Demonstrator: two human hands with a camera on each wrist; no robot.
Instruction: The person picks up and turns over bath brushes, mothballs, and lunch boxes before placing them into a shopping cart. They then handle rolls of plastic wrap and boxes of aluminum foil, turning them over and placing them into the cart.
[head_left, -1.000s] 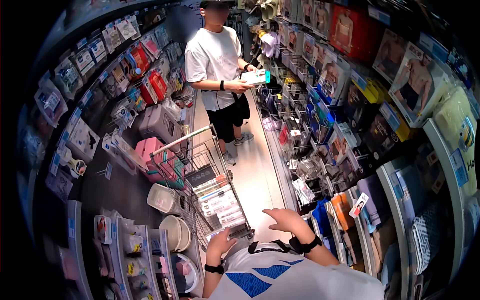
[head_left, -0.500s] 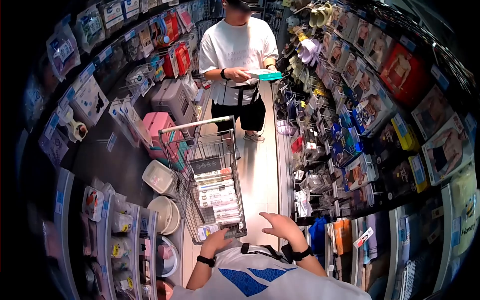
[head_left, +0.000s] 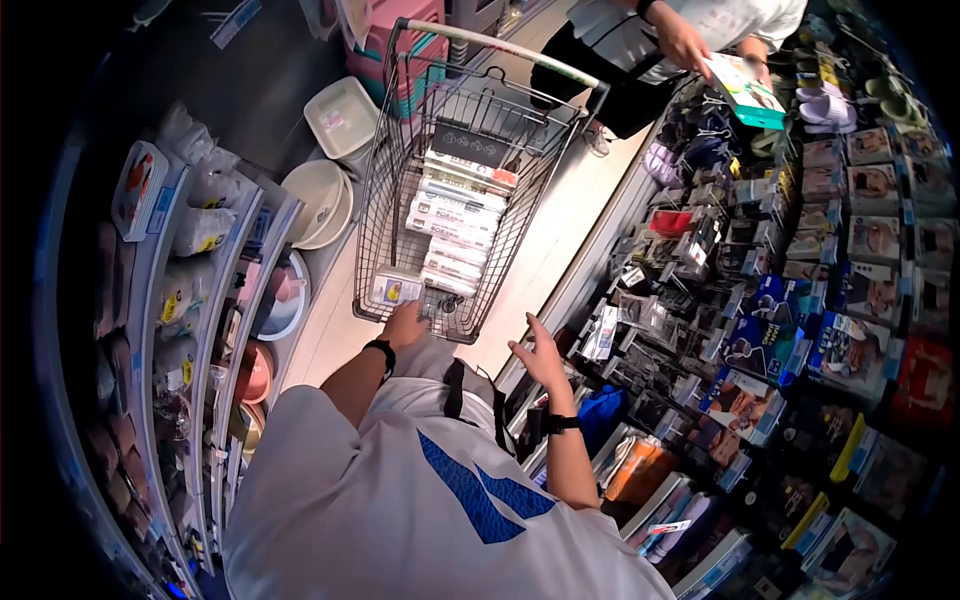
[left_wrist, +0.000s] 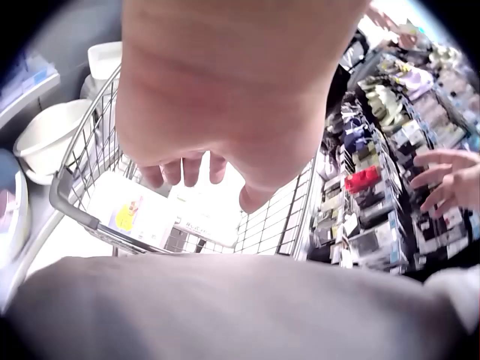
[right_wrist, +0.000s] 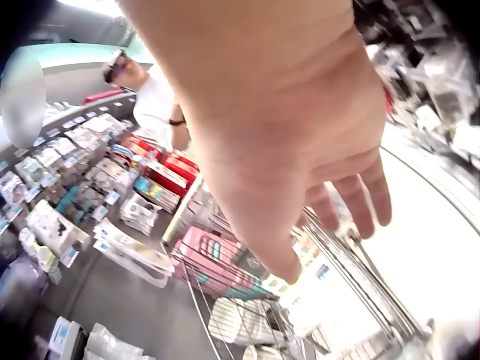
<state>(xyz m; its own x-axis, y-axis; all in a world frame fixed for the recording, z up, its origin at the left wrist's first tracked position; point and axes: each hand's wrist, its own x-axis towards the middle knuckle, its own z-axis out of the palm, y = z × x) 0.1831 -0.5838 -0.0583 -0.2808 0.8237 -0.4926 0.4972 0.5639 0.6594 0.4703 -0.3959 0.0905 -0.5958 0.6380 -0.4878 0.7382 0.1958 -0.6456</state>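
Observation:
A wire shopping cart stands in the aisle, its near end close to my body. Inside it lie stacked white packages and, at the near left corner, a small white pack with a yellow picture. My left hand hangs palm down at that near edge, fingers loosely bent; the left wrist view shows nothing in its grasp. To the right of the cart, my right hand is held in the air with fingers spread and nothing in them.
Beyond the cart another person holds a white and teal box. Pale tubs stand along the left, below a pink case. Shelves line the left side; racks of packaged goods and slippers line the right.
The head view has tilted down and turned, so the cart appears larger and the other person sits at upper right. Both hands remain unloaded, the left still by the cart's near end.

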